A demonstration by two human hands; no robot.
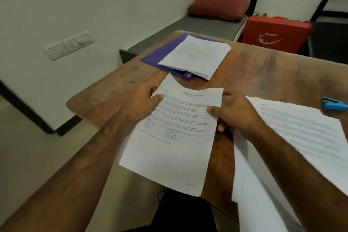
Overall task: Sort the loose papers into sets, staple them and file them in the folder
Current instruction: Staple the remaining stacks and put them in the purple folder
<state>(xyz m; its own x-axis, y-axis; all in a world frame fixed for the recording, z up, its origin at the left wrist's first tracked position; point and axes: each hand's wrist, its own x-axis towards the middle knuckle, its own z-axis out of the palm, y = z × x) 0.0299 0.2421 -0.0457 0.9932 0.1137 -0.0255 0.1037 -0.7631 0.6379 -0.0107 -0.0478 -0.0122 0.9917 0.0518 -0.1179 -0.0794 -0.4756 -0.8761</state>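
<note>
A wooden table (263, 73) fills the scene as a seated person sorts paperwork. Under the right forearm, a fan of loose papers (301, 128) spreads from beside the right hand back toward the person's lap, some sheets hanging over the near edge.

Between the two hands is a printed page (175, 137) carrying text and a small grid (whether more sheets lie beneath it cannot be told). It is raised off the wood and its top edge is buckled. Its long axis runs outward from the person's body and leans slightly right at the far end.

Straight ahead of both hands, just past that top edge, a tidy stack (195, 54) rests on a purple folder (160, 52). The folder lies flat and shows to the stack's left.

The left hand (139, 100) pinches the page near its upper left corner, thumb on top. The right hand (235, 111) pinches the right edge, thumb on top and fingers curled beneath.

A blue stapler (334, 104) sits well out to the right of the right hand, beyond the loose papers. That hand is the nearer one, so a reach for the stapler would likely fall to it while the left holds the corner.
</note>
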